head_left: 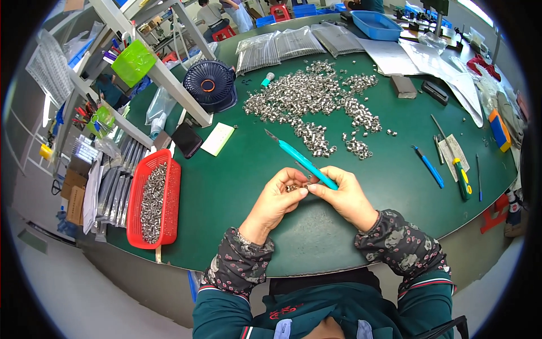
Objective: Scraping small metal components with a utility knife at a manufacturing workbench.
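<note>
Steel first: we've got a small metal part (292,187) pinched at the fingertips of our left hand (275,201), fingers curled shut round it, thumb tip on its right side. Our right hand (345,198) sits just beside it, touching at the fingertips, and it's closed on a teal-handled craft knife (305,163). Both hands meet over the green table (237,186), near the front edge, right in front of us.

Key relation: the part lies to the left of the right-hand fingers, basically at their tips, no gap we can make out. Knife's long axis runs from the right hand up and to the left, away from us, blade end pointing twd the far pile. So the blade tip is well past the part, and the handle's near end crosses just right of it. Left hand is the nearer one to the part, since it's holding it. Part's own axis: too small to tell.

Further out: red basket (169,198) of similar metal bits to our left, near the table edge. Beyond the hands, a big loose spread of metal parts (316,96) mid-table. A blue pen-like tool (429,166) lies off to the right, well apart.
</note>
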A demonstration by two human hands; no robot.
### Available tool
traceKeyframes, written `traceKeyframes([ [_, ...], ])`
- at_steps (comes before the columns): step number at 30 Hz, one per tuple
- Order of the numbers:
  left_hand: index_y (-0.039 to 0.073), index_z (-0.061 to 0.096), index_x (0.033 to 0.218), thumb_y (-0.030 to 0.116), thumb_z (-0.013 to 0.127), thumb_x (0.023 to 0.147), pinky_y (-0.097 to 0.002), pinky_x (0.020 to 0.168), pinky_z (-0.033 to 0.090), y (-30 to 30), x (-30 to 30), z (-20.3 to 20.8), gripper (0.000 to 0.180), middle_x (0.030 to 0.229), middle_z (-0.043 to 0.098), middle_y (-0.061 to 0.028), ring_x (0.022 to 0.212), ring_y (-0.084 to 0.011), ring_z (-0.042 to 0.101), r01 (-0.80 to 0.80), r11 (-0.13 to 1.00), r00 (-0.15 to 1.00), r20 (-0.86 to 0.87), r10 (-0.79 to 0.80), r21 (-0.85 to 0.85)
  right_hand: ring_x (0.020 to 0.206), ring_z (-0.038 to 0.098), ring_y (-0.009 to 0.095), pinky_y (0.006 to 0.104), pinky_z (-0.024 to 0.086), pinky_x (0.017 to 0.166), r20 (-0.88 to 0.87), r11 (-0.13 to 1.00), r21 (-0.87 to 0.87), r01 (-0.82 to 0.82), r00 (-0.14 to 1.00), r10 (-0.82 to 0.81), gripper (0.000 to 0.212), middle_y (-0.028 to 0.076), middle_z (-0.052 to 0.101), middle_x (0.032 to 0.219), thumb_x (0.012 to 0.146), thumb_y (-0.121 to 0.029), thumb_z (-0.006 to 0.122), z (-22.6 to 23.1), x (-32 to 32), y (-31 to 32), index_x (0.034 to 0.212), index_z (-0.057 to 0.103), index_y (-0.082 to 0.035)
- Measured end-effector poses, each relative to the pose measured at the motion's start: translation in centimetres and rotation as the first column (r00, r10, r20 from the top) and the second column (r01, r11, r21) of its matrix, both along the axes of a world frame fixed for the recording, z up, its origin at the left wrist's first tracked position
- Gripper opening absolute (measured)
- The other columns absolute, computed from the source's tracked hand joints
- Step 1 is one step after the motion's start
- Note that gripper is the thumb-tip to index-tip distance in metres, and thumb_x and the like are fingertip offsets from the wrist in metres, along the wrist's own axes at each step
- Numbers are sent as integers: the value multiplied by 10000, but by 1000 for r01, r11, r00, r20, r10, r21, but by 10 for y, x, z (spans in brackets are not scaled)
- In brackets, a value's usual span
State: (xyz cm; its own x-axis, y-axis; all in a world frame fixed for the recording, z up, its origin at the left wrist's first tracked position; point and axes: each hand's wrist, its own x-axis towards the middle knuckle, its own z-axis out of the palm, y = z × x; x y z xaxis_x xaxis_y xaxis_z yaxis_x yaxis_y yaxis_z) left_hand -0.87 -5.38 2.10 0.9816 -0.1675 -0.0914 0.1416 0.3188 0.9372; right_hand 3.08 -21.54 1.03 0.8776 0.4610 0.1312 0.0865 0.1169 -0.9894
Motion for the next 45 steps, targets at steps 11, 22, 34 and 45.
traceKeyframes([
  [11,37,483,989,0,552,774,-134,419,302,4,2,1,228,870,520,-38,586,-24,427,-30,999,999,-28,31,19,668,464,47,215,401,598,14,998,-59,0,1000,1,104,-11,545,696,771,-105,596,-3,4,-3,796,562,-9],
  [22,29,529,992,65,504,841,-143,407,297,36,11,-12,157,841,541,-57,513,-29,357,-154,958,988,-13,156,-242,694,536,88,235,422,622,165,960,-263,91,985,-49,274,67,594,755,719,-60,598,8,2,-14,980,530,-6],
  [34,24,520,989,66,512,838,-141,401,308,55,13,-11,158,813,537,-53,494,-17,365,-272,942,955,68,290,-197,626,531,93,243,419,575,185,958,-286,16,982,39,272,75,597,705,753,-181,617,16,6,-23,938,552,7],
  [45,25,541,926,77,547,822,-140,393,284,55,13,-10,116,739,506,-13,495,-15,359,-269,955,945,159,287,-124,645,560,144,274,435,614,88,939,-334,-86,989,122,269,84,606,733,726,-184,632,11,12,-27,923,573,-11],
])
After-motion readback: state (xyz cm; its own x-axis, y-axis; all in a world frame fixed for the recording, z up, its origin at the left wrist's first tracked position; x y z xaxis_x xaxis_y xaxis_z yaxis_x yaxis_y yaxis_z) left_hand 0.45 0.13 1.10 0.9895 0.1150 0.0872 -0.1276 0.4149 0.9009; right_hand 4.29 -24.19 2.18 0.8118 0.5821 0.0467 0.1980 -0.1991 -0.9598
